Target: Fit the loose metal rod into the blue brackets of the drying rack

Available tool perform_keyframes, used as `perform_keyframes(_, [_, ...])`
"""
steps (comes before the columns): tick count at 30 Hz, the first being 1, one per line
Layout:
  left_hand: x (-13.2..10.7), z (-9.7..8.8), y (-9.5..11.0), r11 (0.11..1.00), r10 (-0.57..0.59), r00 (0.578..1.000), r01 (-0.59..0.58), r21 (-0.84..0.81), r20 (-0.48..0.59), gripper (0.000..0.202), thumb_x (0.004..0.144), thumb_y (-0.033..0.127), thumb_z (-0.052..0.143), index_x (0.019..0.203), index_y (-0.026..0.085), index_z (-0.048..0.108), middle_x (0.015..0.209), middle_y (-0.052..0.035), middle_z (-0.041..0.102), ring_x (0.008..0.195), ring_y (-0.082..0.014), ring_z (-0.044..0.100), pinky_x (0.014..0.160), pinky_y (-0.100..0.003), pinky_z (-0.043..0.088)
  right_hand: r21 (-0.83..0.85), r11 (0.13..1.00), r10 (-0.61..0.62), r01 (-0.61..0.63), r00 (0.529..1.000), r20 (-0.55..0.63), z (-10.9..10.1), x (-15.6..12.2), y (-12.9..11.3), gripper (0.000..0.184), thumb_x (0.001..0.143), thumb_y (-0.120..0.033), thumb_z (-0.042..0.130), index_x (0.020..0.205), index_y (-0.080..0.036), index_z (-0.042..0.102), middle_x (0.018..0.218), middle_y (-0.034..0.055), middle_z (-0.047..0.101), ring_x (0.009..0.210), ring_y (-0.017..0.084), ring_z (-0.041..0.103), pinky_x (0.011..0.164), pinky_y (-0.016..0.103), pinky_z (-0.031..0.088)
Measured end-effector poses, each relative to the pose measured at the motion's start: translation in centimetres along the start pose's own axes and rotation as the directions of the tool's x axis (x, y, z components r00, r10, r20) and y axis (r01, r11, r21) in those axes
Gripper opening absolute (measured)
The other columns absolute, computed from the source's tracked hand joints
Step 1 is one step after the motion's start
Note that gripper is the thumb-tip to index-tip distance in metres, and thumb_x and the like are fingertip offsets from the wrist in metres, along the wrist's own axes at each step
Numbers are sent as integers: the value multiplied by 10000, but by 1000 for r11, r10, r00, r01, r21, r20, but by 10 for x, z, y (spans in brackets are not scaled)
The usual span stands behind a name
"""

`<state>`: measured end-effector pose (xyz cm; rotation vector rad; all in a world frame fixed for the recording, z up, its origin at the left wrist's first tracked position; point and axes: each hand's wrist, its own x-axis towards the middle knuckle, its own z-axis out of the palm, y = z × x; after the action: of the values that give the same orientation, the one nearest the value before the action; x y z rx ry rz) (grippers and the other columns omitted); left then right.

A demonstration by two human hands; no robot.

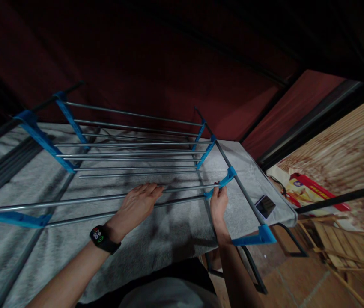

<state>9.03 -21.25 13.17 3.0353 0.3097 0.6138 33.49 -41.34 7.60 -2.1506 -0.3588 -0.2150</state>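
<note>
A rack of grey metal tubes and blue plastic brackets lies on a grey cloth-covered surface. My left hand (pixel 141 203), with a black smart band (pixel 100 238) on its wrist, is closed over the near upper metal rod (pixel 188 188); its fingers are together and their undersides are hidden. At that rod's right end, my right hand (pixel 219 203) has its fingers closed around the rod by a blue bracket (pixel 227 177). A lower rod (pixel 175 202) runs beneath my left hand. At the left, both rods meet another blue bracket (pixel 15 216).
More rods joined by blue brackets (pixel 207 154) stand farther back. Loose dark tubes (pixel 5 167) lie at the left. A phone (pixel 265 206) rests near the right edge of the cloth (pixel 233 154). Beyond are a red and yellow package (pixel 313 190) and a wooden folding chair (pixel 345 246).
</note>
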Motion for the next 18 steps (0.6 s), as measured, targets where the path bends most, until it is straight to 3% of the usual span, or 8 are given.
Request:
perform_keyframes(7, [2, -4, 5, 999, -37, 997, 39, -29, 61, 413, 988, 71, 416, 1261, 172, 709, 1190, -142, 753, 1035, -259, 727, 898, -397, 562, -1, 1000, 8, -8, 1000, -10, -1, -2, -1, 296, 964, -485, 403, 979, -230, 552, 830, 56, 624, 799, 261, 567, 777, 382, 420])
perform_keyframes(11, [5, -20, 3, 997, -26, 996, 32, -70, 88, 365, 1049, 192, 414, 1284, 184, 692, 1195, -120, 752, 1043, -248, 719, 977, -407, 530, 141, 990, 18, -20, 1000, 11, 0, -1, 3, 322, 913, -503, 470, 1041, -233, 590, 886, 43, 658, 862, 256, 607, 821, 383, 466])
perform_keyframes(15, [18, -50, -24, 982, -145, 988, 150, -118, 50, 429, 1088, 387, 381, 1352, 208, 667, 1229, -105, 731, 1073, -237, 707, 982, -373, 518, 342, 940, -14, 5, 1000, 26, 6, -5, 16, 415, 838, -456, 528, 1192, -246, 578, 1160, 66, 686, 1081, 242, 622, 972, 390, 481])
perform_keyframes(18, [29, -52, -57, 967, -158, 969, 191, -169, 190, 410, 1081, 366, 391, 1308, 210, 694, 1213, -73, 738, 1026, -200, 715, 932, -304, 518, 411, 910, 30, -56, 997, 68, 12, -11, 31, 431, 780, -416, 571, 1172, -238, 580, 1145, 62, 686, 1090, 242, 625, 1038, 423, 458])
